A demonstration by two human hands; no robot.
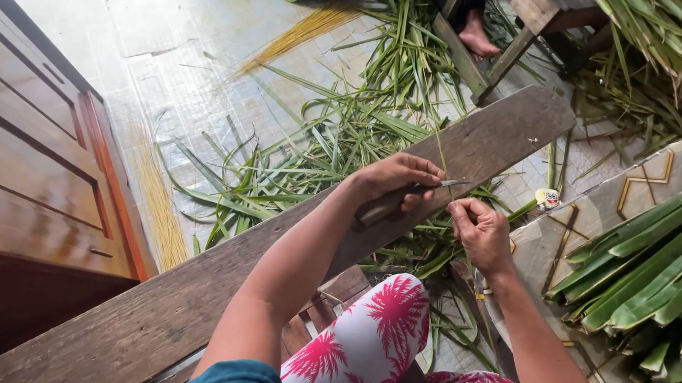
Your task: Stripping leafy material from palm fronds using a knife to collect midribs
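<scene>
- Your left hand (pixel 395 179), mid-frame, is closed around a small knife (pixel 404 195); keep the blade angled away from your fingers.
- Your right hand (pixel 480 233) pinches a thin palm-leaf strip (pixel 440 154) running up over the one wooden plank (pixel 192 301); I'd hold it taut and draw steadily.
- One stack of whole leaves (pixel 652 266) lies at right; stripped scraps (pixel 320 147) litter the floor, too many to count.
- One bare foot (pixel 477 36) of another person shows at the top.

Home floor used as a leaf-stripping workspace
Tiled floor (pixel 168 55), wooden cabinet (pixel 27 156) at nine o'clock, palm leaves (pixel 344 136) strewn at twelve.
</scene>
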